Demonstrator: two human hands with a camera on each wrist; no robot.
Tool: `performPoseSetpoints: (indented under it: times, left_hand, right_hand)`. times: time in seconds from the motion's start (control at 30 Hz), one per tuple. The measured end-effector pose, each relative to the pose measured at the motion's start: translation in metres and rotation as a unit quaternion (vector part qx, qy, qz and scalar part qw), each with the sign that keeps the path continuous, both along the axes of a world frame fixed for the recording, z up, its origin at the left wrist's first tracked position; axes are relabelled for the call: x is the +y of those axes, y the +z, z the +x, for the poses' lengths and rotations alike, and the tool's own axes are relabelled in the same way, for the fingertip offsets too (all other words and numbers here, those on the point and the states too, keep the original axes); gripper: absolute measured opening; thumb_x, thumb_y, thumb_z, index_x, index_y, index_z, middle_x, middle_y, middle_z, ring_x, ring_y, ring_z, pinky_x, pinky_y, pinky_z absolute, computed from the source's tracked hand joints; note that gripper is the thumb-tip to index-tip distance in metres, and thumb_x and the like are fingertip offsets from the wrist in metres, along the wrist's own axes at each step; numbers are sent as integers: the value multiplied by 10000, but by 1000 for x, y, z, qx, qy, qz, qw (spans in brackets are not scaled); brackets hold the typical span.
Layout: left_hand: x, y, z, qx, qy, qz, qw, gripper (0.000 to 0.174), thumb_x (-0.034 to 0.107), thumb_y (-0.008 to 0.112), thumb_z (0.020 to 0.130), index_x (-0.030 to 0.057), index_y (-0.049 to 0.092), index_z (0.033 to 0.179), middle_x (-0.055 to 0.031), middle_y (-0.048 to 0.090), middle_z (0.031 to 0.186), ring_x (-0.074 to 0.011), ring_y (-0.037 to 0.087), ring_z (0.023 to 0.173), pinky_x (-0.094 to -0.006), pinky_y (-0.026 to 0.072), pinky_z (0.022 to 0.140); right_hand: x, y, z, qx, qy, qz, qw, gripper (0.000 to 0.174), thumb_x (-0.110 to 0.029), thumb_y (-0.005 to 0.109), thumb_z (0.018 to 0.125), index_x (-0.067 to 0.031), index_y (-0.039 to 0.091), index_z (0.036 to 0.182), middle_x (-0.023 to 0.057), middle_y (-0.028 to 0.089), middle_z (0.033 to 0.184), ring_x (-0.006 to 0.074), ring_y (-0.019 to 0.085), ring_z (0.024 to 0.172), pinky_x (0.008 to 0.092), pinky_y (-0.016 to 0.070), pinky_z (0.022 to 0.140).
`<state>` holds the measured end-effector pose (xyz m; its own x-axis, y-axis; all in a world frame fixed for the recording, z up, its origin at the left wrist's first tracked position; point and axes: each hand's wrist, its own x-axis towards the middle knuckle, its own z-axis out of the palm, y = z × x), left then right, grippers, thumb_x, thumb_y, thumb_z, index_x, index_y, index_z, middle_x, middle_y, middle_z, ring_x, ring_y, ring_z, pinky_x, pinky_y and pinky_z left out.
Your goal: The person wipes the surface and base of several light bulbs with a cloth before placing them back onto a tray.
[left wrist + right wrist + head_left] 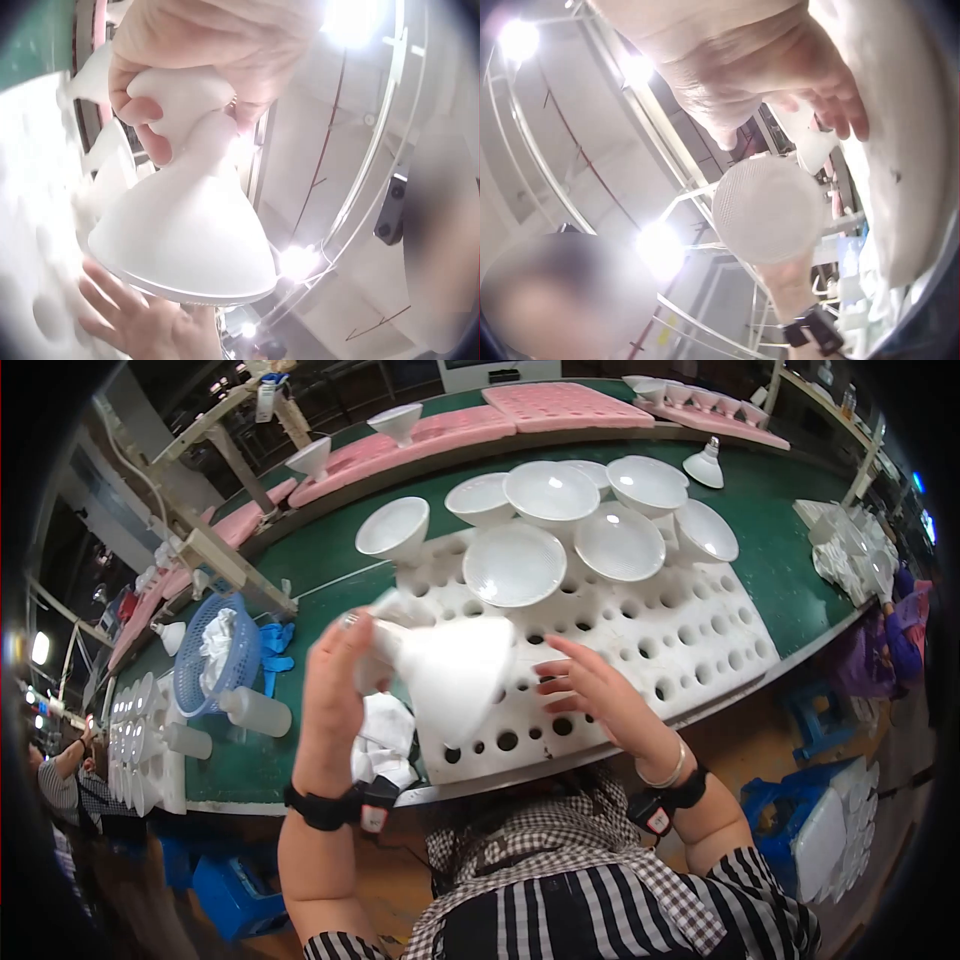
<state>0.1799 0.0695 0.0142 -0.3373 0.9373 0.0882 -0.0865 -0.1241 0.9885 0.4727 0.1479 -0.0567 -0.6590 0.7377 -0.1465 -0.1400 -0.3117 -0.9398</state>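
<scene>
In the head view my left hand (338,675) grips a white reflector lamp (455,670) by its narrow neck, the cone tilted toward the right. A smooth white piece (180,101) is also between the fingers, against the neck; I cannot tell what it is. The lamp's round, finely textured face (766,210) shows in the right wrist view. My right hand (610,700) hovers beside the wide end with fingers spread, holding nothing. Below both hands lies a white foam board (640,650) with rows of round holes. Several white lamps (515,565) stand face up along its far part.
A white cloth (385,740) lies at the board's left. Farther left are a white bottle (258,712), a blue basket (212,660) and a blue glove (275,650). Pink foam trays (560,407) line the back. One lamp (705,463) rests on the green table (760,490).
</scene>
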Motion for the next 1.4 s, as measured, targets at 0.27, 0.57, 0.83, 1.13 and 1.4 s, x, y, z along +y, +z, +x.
performPoseSetpoints:
  times: [0.27,0.57,0.83,1.13,1.4]
  left_hand:
    - [63,12,-159,37,259,55,964,358,395,666,957,67,660,1100,-28,660,879,-122,613,716,-271,440,516]
    - [157,-27,-236,281,370,-18,885,412,341,725,909,57,686,1205,-29,672,992,-146,608,849,-304,471,715]
    - [216,-57,-258,258,355,-7,898,362,177,757,877,14,687,1193,-59,706,1039,-147,642,917,-308,501,837]
    - [244,-102,-285,309,309,-15,899,445,153,769,851,5,655,1255,-84,700,1109,-165,656,965,-310,504,882]
    - [202,-76,-270,251,311,-130,907,459,329,686,927,129,610,1333,18,621,898,-97,554,697,-256,425,534]
  right_hand:
    - [22,-15,34,-228,-173,417,863,369,-77,752,814,-9,674,1168,136,708,1061,267,671,992,362,520,895]
    - [19,-9,29,-255,-151,517,803,341,-94,778,759,-26,695,1083,131,697,1023,331,640,939,418,504,837]
    - [22,-6,28,-265,-143,497,814,323,-104,793,728,-42,708,1033,100,694,1023,302,640,918,406,499,821]
    - [21,-7,28,-293,-139,498,804,316,-112,799,715,-57,722,1016,91,691,1030,289,639,922,396,496,837]
    - [19,-8,30,-279,-138,517,798,297,-133,786,756,-47,708,1030,77,685,1030,274,635,935,389,496,843]
